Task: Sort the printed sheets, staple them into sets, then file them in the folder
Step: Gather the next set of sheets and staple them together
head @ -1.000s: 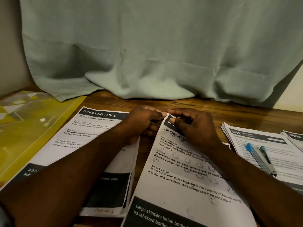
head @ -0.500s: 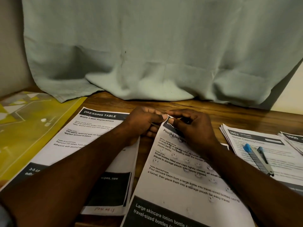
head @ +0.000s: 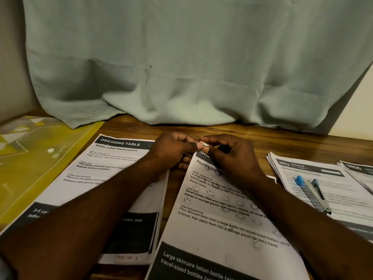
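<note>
Squaring the corner of the sheets [head: 222, 223]
Fingers of the left hand [head: 171, 151] and right hand [head: 236, 158] pinch its top corner; keep edges flush, gripped firmly, until stapled.

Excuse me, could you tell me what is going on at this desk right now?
A person is working through printed sheets on a wooden table. The left hand and the right hand both pinch the top corner of the Pouring Skincare sheets in the middle. The Bottle Label Replacement sheets lie to the left, partly under the left forearm, beside a yellow folder. What looks like a slim stapler rests untouched on the right pile.
</note>
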